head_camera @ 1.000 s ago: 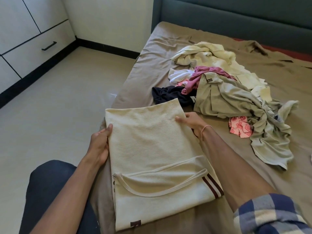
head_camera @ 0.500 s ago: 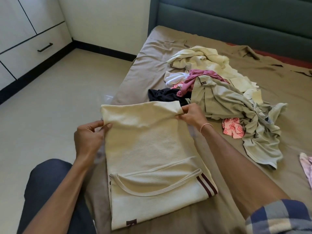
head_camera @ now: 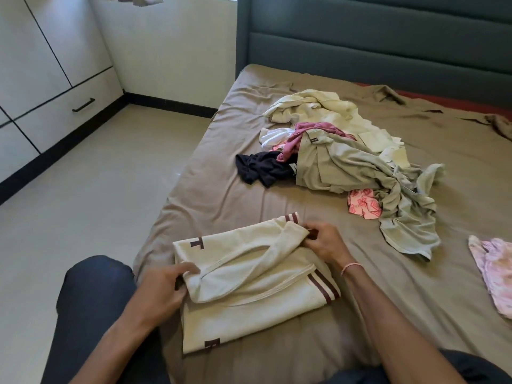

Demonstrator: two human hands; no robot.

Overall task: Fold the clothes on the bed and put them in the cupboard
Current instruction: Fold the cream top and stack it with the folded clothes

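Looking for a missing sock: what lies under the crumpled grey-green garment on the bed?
Sticking out from beneath the crumpled grey-green garment: a mauve cloth, a crumpled black garment and a pink patterned piece. Anything lying fully underneath is covered and cannot be seen.

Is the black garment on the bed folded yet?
No, the black garment lies crumpled on the bed beside the unfolded pile.

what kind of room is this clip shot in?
Most likely a home bedroom: a bed with a padded headboard, a heap of unfolded clothes on it beyond the cream shirt being folded, and a built-in cupboard along the left wall.
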